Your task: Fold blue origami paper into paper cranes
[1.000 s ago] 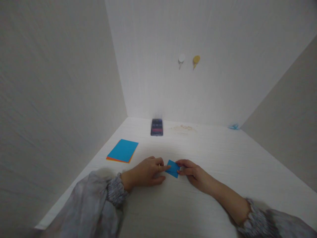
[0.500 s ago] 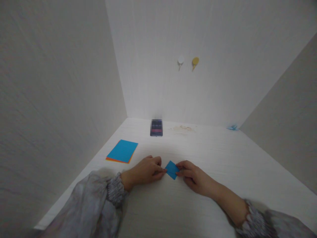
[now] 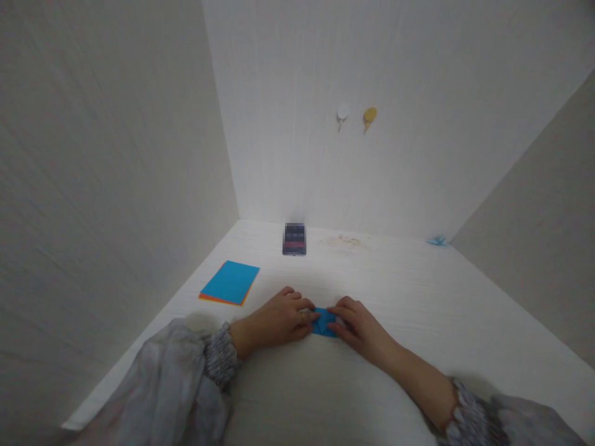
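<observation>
A small folded piece of blue paper [image 3: 324, 323] lies on the white table [image 3: 395, 291] between my two hands. My left hand [image 3: 279, 317] comes in from the left, fingers curled, its fingertips pressed on the paper's left part. My right hand [image 3: 359, 327] comes in from the right, fingertips pinched on the paper's right part and covering much of it. Both hands rest low on the table and nearly touch each other over the paper. Only a narrow strip of blue shows between the fingers.
A stack of coloured sheets [image 3: 230, 283], blue on top and orange beneath, lies at the left. A dark blurred device [image 3: 294, 239] stands at the back. A small blue paper figure [image 3: 437, 240] sits in the far right corner. Two hooks [image 3: 356, 116] hang on the back wall.
My hands have drawn closer together over the blue paper. The paper was held tilted with more of it showing; now it lies flatter, mostly covered by my fingers.
</observation>
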The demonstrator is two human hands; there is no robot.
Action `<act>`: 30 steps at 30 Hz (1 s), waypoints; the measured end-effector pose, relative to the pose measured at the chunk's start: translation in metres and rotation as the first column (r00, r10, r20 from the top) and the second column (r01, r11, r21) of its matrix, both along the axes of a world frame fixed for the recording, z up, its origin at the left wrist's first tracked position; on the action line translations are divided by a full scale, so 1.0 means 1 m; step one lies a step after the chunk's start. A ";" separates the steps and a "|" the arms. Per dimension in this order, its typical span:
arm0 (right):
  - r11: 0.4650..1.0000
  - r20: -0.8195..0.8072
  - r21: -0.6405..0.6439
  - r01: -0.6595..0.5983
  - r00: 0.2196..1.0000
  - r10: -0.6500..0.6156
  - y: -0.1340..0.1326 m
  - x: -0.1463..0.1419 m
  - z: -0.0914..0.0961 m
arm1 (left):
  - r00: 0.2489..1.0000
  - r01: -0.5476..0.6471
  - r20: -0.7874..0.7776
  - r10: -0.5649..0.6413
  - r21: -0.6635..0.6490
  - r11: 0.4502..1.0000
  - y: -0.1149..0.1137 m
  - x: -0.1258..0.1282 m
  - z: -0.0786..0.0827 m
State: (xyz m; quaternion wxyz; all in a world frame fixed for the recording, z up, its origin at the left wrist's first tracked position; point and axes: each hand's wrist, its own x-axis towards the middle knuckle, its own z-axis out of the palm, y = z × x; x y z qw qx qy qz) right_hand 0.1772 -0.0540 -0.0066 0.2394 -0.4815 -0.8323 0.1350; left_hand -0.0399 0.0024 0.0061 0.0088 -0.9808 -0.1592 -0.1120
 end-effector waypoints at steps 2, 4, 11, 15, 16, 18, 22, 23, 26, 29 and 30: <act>0.997 0.031 -0.006 0.081 0.996 -0.081 0.005 -0.001 -0.005 | 1.000 0.007 -0.014 -0.006 0.022 1.000 -0.001 0.000 0.003; 0.992 0.046 -0.005 0.127 0.991 -0.127 0.008 -0.001 -0.009 | 0.999 0.023 -0.030 -0.022 0.040 0.999 -0.003 0.001 0.004; 0.983 -0.003 -0.036 0.179 0.984 -0.180 0.007 -0.001 -0.009 | 0.999 0.032 -0.045 -0.030 0.031 0.999 -0.005 0.001 0.009; 0.979 -0.060 -0.067 0.191 0.979 -0.195 0.006 -0.001 -0.004 | 0.998 0.040 -0.042 -0.039 0.024 0.999 -0.005 0.002 0.008; 0.979 -0.077 -0.071 0.189 0.978 -0.195 0.006 -0.001 -0.003 | 0.998 0.045 -0.043 -0.043 0.027 0.999 -0.004 0.002 0.007; 0.979 -0.106 -0.077 0.187 0.975 -0.195 0.006 -0.001 -0.004 | 0.998 0.053 -0.045 -0.051 0.037 0.998 -0.004 0.002 0.006; 0.967 -0.157 -0.112 0.227 0.957 -0.243 0.007 -0.002 -0.011 | 0.998 0.054 -0.047 -0.052 0.052 0.997 -0.004 0.002 0.006; 0.962 -0.171 -0.126 0.241 0.950 -0.260 0.008 -0.002 -0.013 | 0.998 0.053 -0.046 -0.050 0.054 0.997 -0.005 0.002 0.007; 0.952 -0.216 -0.163 0.259 0.932 -0.290 0.010 -0.003 -0.016 | 0.998 0.045 -0.051 -0.042 0.055 0.998 -0.006 0.002 0.008; 0.951 -0.266 -0.192 0.241 0.921 -0.286 0.011 -0.004 -0.015 | 0.997 0.044 -0.061 -0.041 0.051 0.998 -0.006 0.003 0.009; 0.952 -0.276 -0.199 0.232 0.919 -0.282 0.011 -0.004 -0.014 | 0.997 0.046 -0.065 -0.042 0.050 0.998 -0.006 0.003 0.009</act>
